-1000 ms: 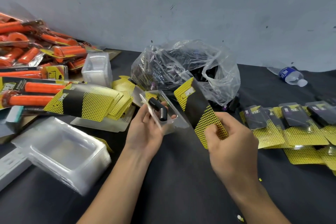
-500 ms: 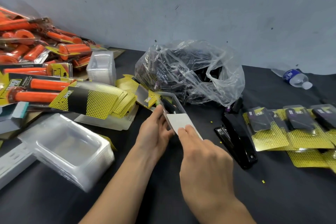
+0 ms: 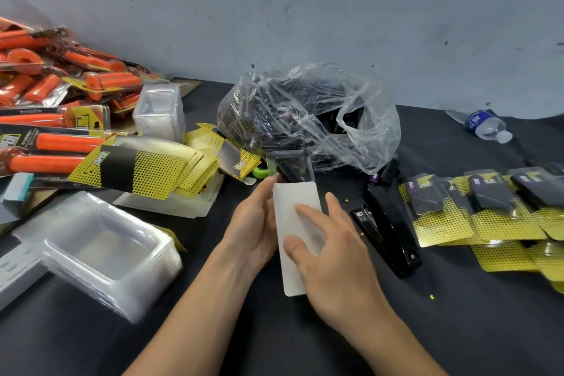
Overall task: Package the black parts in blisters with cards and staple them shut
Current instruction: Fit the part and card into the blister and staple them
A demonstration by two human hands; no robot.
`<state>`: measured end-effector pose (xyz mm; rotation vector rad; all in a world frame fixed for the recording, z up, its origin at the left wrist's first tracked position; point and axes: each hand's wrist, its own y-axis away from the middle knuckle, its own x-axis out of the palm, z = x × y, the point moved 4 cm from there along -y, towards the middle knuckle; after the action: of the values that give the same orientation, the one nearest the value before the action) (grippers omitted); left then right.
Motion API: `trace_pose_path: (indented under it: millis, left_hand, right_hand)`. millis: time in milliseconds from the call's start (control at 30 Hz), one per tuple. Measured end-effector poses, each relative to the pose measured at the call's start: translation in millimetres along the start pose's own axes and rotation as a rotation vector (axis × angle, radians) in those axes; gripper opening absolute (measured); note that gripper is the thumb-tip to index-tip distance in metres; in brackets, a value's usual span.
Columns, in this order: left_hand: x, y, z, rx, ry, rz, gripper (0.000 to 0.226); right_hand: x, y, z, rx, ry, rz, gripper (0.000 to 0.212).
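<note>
Bench (image 3: 457,330), black. Clear bag (image 3: 308,119) of black parts, rear ctr. Stapler (image 3: 387,232), just rt of hands. R hand (image 3: 332,259) pinches card (image 3: 293,195), white side up, over blister's near end. L hand (image 3: 253,223) grips blister (image 3: 290,162) at left edge. Black part (image 3: 287,169) inside blister, above card.

Hands x2: left hand (image 3: 253,223), right hand (image 3: 332,259). 1 card (image 3: 293,201), 1 blister (image 3: 290,159), 1 black part (image 3: 285,169) in it. 1 stapler (image 3: 387,229). 1 bag (image 3: 308,116) of black parts, qty inside can't tell. 1 bottle (image 3: 485,125). Finished packs (image 3: 427,201): min. 4 on top, more overlapped under, no exact no. 1 card stack (image 3: 146,168). 2 blister stacks (image 3: 97,250), 1 flat clear pile (image 3: 171,207). Orange packs (image 3: 61,143): heap, too overlapped to count.
</note>
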<state>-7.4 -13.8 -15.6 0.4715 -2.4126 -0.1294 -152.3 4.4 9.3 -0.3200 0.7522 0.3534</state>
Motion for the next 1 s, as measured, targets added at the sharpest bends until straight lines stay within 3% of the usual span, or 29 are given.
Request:
trace_pose_path:
  millis: [133, 267, 367, 500, 600, 700, 1000]
  left_hand:
    - [3.3, 3.0, 3.6, -0.038, -0.055, -0.033, 0.021]
    - [3.8, 2.7, 6.4, 0.006, -0.201, -0.101, 0.013]
    - [-1.6, 3.8, 2.0, 0.114, -0.342, -0.212, 0.025]
    - [-9.5, 9.7, -7.4, 0.305, -0.761, -0.424, 0.017]
    - [-9.0, 16.5, -10.2, 0.338, -1.02, -0.546, 0.02]
    - [-7.5, 16.7, -9.8, 0.313, -1.103, -0.551, 0.028]
    - [-5.6, 13.7, -8.1, 0.316, -0.959, -0.436, 0.027]
  right_hand:
    - [-3.6, -2.8, -9.4, 0.08, -0.118, -0.095, 0.038]
    - [-8.1, -8.3, -20.7, 0.17, -0.321, -0.168, 0.047]
    - [-9.6, -13.8, -31.6, 0.233, -0.509, -0.146, 0.052]
    - [-10.3, -22.6, -44.7, 0.289, -0.582, -0.059, 0.059]
    - [-14.0, -27.8, -49.6, 0.26, -0.477, -0.065, 0.04]
    - [-13.6, -28.0, -51.2, 0.245, -0.39, -0.066, 0.023]
    - [-9.5, -27.0, -54.7, 0.295, -0.458, -0.016, 0.026]
